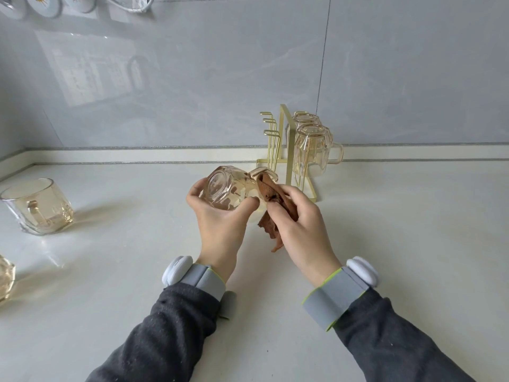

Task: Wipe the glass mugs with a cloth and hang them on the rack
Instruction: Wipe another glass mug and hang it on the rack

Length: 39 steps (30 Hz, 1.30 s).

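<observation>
Now L hand [217,216] fingers cup mug [225,188] base-out, so R hand [300,224] fingers, pinching cloth [271,232], can rub handle [265,170] just past them; rack [284,133] waits beyond.

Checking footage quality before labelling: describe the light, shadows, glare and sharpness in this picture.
Head view: soft light from the left, so the upright glass mug throws a faint shadow rightward across the countertop; a bright window-like reflection glares on the glossy wall tile; the held mug and brown cloth look sharp.
</observation>
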Each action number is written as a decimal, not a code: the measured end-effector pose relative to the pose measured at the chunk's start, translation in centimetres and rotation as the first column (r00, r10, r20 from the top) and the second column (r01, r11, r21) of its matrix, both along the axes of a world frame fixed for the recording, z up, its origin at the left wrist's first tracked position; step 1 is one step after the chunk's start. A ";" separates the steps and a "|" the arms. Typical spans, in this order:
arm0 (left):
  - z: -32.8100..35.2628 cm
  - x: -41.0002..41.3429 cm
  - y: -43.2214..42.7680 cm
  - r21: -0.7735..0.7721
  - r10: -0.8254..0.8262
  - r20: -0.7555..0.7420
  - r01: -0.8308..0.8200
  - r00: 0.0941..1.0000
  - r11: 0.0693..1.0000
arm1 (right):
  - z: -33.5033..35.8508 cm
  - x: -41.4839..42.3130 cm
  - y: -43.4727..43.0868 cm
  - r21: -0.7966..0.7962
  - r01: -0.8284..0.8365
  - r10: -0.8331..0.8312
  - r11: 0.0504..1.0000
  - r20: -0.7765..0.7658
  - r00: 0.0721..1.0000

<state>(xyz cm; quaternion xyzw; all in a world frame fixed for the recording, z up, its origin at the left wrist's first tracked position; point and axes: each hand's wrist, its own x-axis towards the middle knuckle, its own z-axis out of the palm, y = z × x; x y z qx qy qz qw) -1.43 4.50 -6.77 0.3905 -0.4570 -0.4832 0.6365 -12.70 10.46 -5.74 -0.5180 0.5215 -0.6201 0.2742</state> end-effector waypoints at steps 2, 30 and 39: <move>0.1 0.1 0.0 0.025 0.056 0.014 -0.057 0.998 0.998 | 0.1 -0.2 -0.2 0.051 -0.015 0.006 0.999 0.162 0.987; 0.8 0.1 1.4 -0.283 0.027 0.165 0.021 0.986 0.959 | 0.9 -1.7 -0.4 -0.154 -0.111 0.146 0.982 0.245 0.958; 0.9 0.0 1.7 -0.330 0.010 0.237 0.071 0.971 0.941 | -1.0 -2.7 -2.1 -0.166 0.039 -0.040 0.985 -0.004 0.999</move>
